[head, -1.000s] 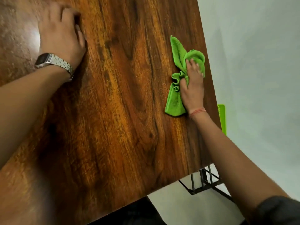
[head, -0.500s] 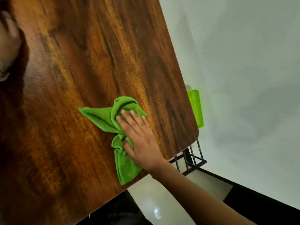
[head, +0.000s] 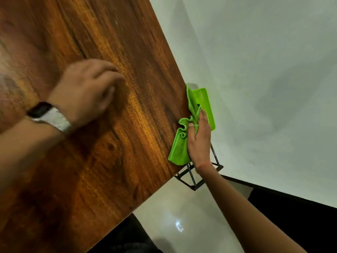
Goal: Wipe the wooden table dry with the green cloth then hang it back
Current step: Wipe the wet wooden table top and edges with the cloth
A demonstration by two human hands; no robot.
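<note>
A: Where's the green cloth [head: 179,147] rn?

B: Right at the table's [head: 113,161] long edge by the wall, near the corner closest to us. It's bunched up, part on the wood, 1 end spilling over the side. Right hand [head: 198,138] lies on top of it, fingers mostly straight, thumb tucked into the folds. Looks to me like pressing, not clutching.

A: Why flat like that?

B: My guess: a flat palm spreads the weight, so the cloth drags over more wood per pass. And he's at the edge bc that's prob where the wet gets pushed off.

A: And the other hand?

B: Left hand [head: 87,92] is on the tabletop, well apart from the cloth, knuckles up, fingers curled under. It's blurry, but nothing's in it afaict. Prob bracing him while he leans across. Watch [head: 48,115] on that wrist.

A: Green thing past the edge?

B: A green plastic basket [head: 205,106], perforated, just beyond the table edge against the wall, partly behind the cloth. Below it, a black wire frame [head: 197,178] sticks out under the corner. Can't tell if either is where the cloth hangs.

A: How far along?

B: Wiping, I'd say. Can't pick out any wet patches in this light. Hanging it back isn't done yet.
</note>
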